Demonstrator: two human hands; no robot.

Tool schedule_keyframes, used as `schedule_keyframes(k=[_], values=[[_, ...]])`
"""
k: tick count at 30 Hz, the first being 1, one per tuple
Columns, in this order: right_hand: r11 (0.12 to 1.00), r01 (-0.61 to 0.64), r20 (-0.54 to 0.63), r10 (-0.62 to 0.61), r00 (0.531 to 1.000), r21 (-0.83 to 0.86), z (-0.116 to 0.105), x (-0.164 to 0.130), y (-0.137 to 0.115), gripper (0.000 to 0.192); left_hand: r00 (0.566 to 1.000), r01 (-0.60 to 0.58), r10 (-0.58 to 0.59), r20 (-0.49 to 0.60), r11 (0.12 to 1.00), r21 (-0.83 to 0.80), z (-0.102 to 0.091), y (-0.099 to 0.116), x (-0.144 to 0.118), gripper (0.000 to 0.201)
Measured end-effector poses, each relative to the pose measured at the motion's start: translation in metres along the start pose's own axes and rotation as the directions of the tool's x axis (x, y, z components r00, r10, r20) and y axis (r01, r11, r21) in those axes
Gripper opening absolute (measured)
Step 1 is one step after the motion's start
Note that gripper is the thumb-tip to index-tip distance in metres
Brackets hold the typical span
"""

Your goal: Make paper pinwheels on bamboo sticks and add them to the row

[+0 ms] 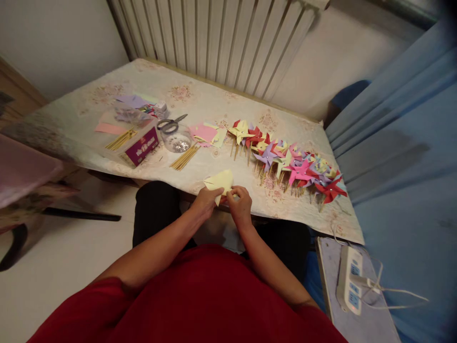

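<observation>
From the head view, our left hand (206,202) pinches the pale yellow paper (222,180) at the near edge of the table (160,76), likely steadying it — our right hand (240,205), fingers curled, seems closed on its corner. Sticks (184,157) lie beside the clear bowl (176,143) — probably for easy reach.

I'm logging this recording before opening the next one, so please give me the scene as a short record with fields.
Left hand: the left hand grips pale yellow paper
Right hand: the right hand has its fingertips at the paper's lower edge; exact grip unclear
Table, left: box with a purple label, holding thin sticks
Table, middle: scissors at a clear bowl of small shiny pieces; loose sticks; colored paper
Table, right: pinwheels in several colors
Behind table: radiator
</observation>
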State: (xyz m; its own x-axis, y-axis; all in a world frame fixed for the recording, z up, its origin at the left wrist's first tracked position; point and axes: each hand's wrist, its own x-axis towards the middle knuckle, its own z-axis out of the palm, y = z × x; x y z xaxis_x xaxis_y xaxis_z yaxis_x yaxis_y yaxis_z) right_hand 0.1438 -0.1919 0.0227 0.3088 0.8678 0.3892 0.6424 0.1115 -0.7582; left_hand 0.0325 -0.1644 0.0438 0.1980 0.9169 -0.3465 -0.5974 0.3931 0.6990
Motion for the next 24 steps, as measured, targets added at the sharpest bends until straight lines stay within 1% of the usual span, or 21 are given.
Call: schedule_keyframes(k=[4,8,12,15,17,19,21,22,24], values=[[1.000,-0.029,0.020,0.029,0.999,-0.006,-0.002,0.001,-0.002,0.014,1.000,-0.014,0.014,0.008,1.000,0.015,-0.001,-0.002,0.001,0.054],[0.999,-0.054,0.030,0.054,0.998,-0.006,-0.002,0.000,-0.004,0.015,1.000,-0.001,0.000,0.007,1.000,0.024,0.000,-0.002,0.001,0.052],[0.998,-0.059,0.044,0.058,0.997,0.010,-0.003,-0.001,-0.004,0.013,1.000,-0.010,0.011,-0.014,0.998,0.058,0.001,-0.001,0.002,0.047],[0.992,-0.110,0.021,0.109,0.994,0.053,-0.010,0.003,0.000,0.008,0.998,0.043,-0.037,-0.050,0.991,0.127,-0.003,0.004,0.003,0.045],[0.978,-0.188,-0.008,0.189,0.982,0.092,-0.020,0.012,0.005,0.020,0.994,0.094,-0.081,-0.072,0.977,0.193,-0.007,0.008,0.004,0.045],[0.965,-0.223,-0.022,0.228,0.973,0.138,-0.033,0.026,0.008,0.035,0.990,0.136,-0.121,-0.074,0.957,0.256,-0.011,0.013,0.006,0.043],[0.959,-0.219,0.025,0.218,0.976,0.178,-0.046,0.041,0.008,0.042,0.988,0.156,-0.146,-0.053,0.935,0.318,-0.013,0.018,0.008,0.040],[0.957,-0.218,0.088,0.205,0.975,0.192,-0.053,0.049,0.007,0.043,0.987,0.157,-0.156,-0.031,0.923,0.352,-0.013,0.020,0.009,0.038],[0.948,-0.232,0.239,0.179,0.954,0.218,-0.062,0.063,0.003,0.041,0.986,0.137,-0.165,0.028,0.892,0.431,-0.012,0.024,0.009,0.034]])
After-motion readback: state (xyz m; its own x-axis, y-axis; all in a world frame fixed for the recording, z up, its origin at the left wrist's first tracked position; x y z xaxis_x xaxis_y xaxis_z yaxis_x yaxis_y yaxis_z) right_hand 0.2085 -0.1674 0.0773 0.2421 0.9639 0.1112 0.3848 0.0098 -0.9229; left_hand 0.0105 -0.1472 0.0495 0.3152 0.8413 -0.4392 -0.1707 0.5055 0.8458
